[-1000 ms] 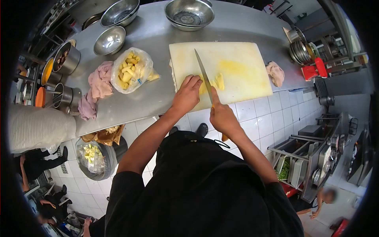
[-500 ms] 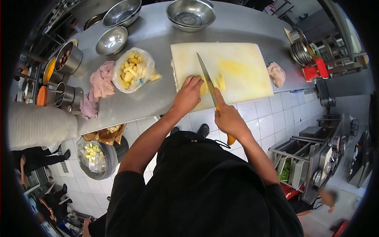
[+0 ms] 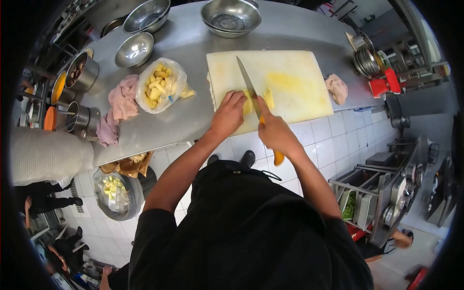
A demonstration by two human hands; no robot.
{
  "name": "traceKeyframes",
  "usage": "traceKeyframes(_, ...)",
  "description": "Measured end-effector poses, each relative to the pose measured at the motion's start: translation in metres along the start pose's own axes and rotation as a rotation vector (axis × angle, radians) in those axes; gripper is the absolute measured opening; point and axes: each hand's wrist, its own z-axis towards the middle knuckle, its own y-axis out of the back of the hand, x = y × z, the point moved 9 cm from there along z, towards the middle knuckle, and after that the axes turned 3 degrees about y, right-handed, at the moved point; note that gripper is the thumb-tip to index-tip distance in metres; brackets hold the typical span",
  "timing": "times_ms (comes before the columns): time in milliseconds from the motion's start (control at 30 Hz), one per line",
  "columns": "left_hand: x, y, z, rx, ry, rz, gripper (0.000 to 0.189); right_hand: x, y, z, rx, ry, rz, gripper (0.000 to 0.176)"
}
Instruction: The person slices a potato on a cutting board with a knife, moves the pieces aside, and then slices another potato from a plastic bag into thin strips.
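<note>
My right hand (image 3: 276,131) is closed round the orange handle of a long kitchen knife (image 3: 246,76). The blade points away from me and to the left, over the white cutting board (image 3: 295,63). On the board's near left part, the bent fingers of my left hand (image 3: 229,114) press on a pale yellow piece (image 3: 248,107), perhaps peeled potato, just left of the blade. Cut yellow slices (image 3: 268,98) lie right of the knife. Left of the board, an open clear plastic bag (image 3: 173,95) holds several similar yellow pieces. My fingers partly hide the piece they hold.
Metal bowls (image 3: 231,18) stand at the counter's far side. Pink cloths (image 3: 123,99) lie left of the bag, another cloth (image 3: 336,89) right of the board. Metal pots (image 3: 83,72) line the left end. A lined bin (image 3: 118,193) stands below on the floor. Other people are at lower left and right.
The knife and my right hand have shifted slightly left, bringing the blade closer to my left fingers. The whole view has moved a little. My left hand keeps its hold on the yellow piece.
</note>
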Motion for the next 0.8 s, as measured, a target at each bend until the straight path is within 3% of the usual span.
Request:
traceKeyframes(133, -0.002, 0.004, 0.0, -0.018, 0.0, -0.01, 0.035, -0.006, -0.02, -0.015, -0.056, 0.012, -0.062, 0.083)
traceKeyframes(367, -0.003, 0.005, 0.003, -0.024, -0.012, -0.012, 0.035, -0.013, -0.018, 0.048, -0.107, 0.093, 0.024, 0.084)
traceKeyframes(500, 0.0, 0.0, 0.001, 0.007, 0.0, 0.0, 0.04, -0.001, -0.001, 0.012, -0.011, -0.011, 0.083, 0.079)
traceKeyframes(600, 0.002, 0.0, 0.0, 0.03, 0.03, 0.002, 0.04, -0.001, -0.008, -0.015, -0.049, 0.024, -0.025, 0.08)
traceKeyframes(700, 0.003, -0.003, 0.001, 0.03, 0.031, 0.017, 0.041, -0.008, -0.03, 0.0, -0.068, -0.015, 0.004, 0.082)
traceKeyframes(800, 0.003, 0.001, 0.003, -0.005, 0.013, 0.012, 0.039, -0.013, -0.032, 0.038, -0.127, 0.088, 0.043, 0.087)
